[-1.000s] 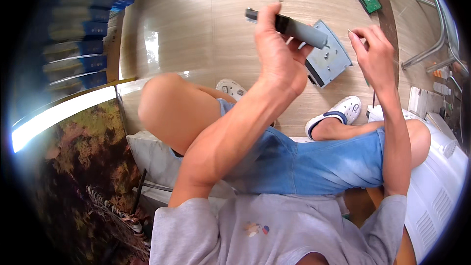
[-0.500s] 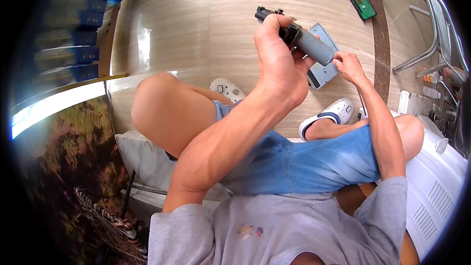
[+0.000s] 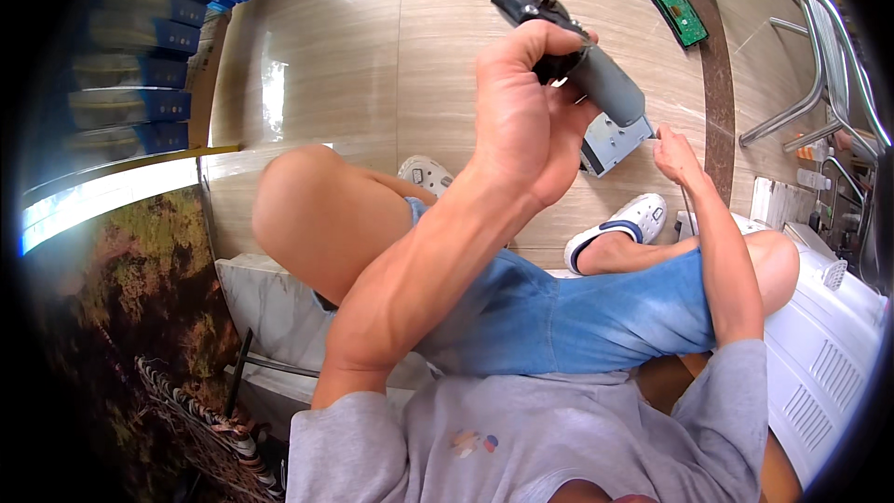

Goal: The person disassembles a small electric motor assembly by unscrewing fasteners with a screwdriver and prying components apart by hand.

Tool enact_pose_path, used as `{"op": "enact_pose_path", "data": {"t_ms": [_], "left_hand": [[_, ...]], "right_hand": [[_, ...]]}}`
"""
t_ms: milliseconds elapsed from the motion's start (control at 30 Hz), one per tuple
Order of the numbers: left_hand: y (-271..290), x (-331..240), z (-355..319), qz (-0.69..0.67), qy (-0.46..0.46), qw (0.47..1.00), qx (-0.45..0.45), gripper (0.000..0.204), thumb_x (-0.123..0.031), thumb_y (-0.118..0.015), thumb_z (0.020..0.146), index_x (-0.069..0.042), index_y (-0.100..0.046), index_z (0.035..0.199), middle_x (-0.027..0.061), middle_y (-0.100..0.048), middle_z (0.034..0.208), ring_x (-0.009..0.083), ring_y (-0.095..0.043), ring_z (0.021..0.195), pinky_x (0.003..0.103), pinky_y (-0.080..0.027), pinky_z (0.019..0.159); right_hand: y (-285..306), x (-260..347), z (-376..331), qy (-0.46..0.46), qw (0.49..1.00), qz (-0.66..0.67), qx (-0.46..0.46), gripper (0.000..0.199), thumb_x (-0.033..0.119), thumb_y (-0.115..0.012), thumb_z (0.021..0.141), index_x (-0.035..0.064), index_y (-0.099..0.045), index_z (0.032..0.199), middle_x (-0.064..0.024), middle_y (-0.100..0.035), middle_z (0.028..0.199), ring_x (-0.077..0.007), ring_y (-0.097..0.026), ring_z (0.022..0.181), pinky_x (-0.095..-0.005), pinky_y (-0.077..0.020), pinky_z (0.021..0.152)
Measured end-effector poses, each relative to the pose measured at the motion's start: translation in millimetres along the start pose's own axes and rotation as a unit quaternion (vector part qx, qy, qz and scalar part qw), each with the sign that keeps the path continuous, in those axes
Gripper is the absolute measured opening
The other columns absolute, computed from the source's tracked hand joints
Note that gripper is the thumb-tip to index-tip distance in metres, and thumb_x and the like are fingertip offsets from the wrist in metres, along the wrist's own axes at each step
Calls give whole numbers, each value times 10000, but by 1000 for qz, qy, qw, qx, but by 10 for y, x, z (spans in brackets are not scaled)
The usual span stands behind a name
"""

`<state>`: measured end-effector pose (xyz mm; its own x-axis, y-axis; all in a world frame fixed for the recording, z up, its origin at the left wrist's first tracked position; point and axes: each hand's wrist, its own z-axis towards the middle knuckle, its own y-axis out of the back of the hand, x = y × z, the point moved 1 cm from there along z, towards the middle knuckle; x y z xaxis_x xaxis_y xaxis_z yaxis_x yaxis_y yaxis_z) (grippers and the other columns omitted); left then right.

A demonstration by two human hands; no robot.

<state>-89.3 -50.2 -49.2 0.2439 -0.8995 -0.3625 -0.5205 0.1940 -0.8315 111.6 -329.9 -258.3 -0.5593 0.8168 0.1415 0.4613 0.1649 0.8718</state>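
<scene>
My left hand [image 3: 526, 116] is wrapped around a grey cylinder with a black mechanical head [image 3: 610, 84], holding it up above the floor. The black end, with small metal studs, points up and left; the smooth grey end slants down to the right. Close to that lower end, my right hand [image 3: 678, 158] is closed, its fingertips pinched together. A thin dark cord-like thing [image 3: 689, 210] runs from it down toward my knee. What lies between the fingertips is too small to make out. Beneath the cylinder, partly hidden, a pale blue metal box [image 3: 610, 151] lies on the floor.
A green circuit board [image 3: 676, 11] lies on the tiles at the far right. Chrome chair legs [image 3: 819, 74] stand beyond it. Blue boxes [image 3: 158, 107] are stacked at the far left. A white vented casing [image 3: 805, 382] sits beside my right leg.
My left hand has turned the cylinder so its grey end points more steeply down. My right hand has shifted slightly right and down, leaving a gap from the cylinder.
</scene>
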Motion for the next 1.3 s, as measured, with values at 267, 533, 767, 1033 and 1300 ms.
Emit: {"op": "enact_pose_path", "data": {"t_ms": [267, 533, 767, 1033, 1300], "left_hand": [[-99, -78, -41, 6, -15, 999, 35, 200, -12, -550, 887, 128, -570, 1028, 235, -600, 1167, 335, -618, 1036, 494, -497, 1026], [-143, -91, -82, 4, -5, 997, 75, 263, -123, -568, 966, 83, -531, 1125, 250, -592, 1206, 403, -605, 1131, 539, -497, 1041], [-167, -60, -77, -16, 17, 999, 49, 339, -310, -575, 1010, 2, -548, 1139, 144, -640, 1117, 268, -653, 1029, 445, -576, 919], [-185, 72, -44, 19, 43, 997, 67, 427, -303, -486, 1049, 36, -424, 1300, 247, -585, 1270, 371, -617, 1164, 492, -520, 1039], [-36, 261, 1, 63, 51, 995, 62, 465, -272, -477, 1047, 63, -430, 1366, 229, -583, 1318, 339, -544, 1266, 479, -396, 1133]], "right_hand": [[-32, 5, -233, 15, 997, -65, 30, 209, 80, -531, 864, -36, -560, 1036, -301, -667, 980, -485, -645, 952, -527, -524, 842], [-693, 612, -345, 270, 915, -263, 140, 240, 128, -688, 785, 83, -690, 1021, -133, -704, 1033, -322, -667, 1030, -438, -542, 845], [-847, 629, -429, 304, 894, -259, 201, 217, 176, -616, 868, 80, -676, 1053, -154, -697, 1035, -329, -668, 1005, -439, -534, 859], [658, 1380, -849, 216, 923, 5, 319, 382, 352, -660, 884, 17, -682, 1068, -194, -720, 1027, -334, -699, 990, -433, -549, 874], [2183, 1285, -1285, 230, 913, 312, -126, 518, 229, -771, 798, -25, -633, 1227, -189, -695, 1060, -273, -698, 936, -349, -559, 809]]}}
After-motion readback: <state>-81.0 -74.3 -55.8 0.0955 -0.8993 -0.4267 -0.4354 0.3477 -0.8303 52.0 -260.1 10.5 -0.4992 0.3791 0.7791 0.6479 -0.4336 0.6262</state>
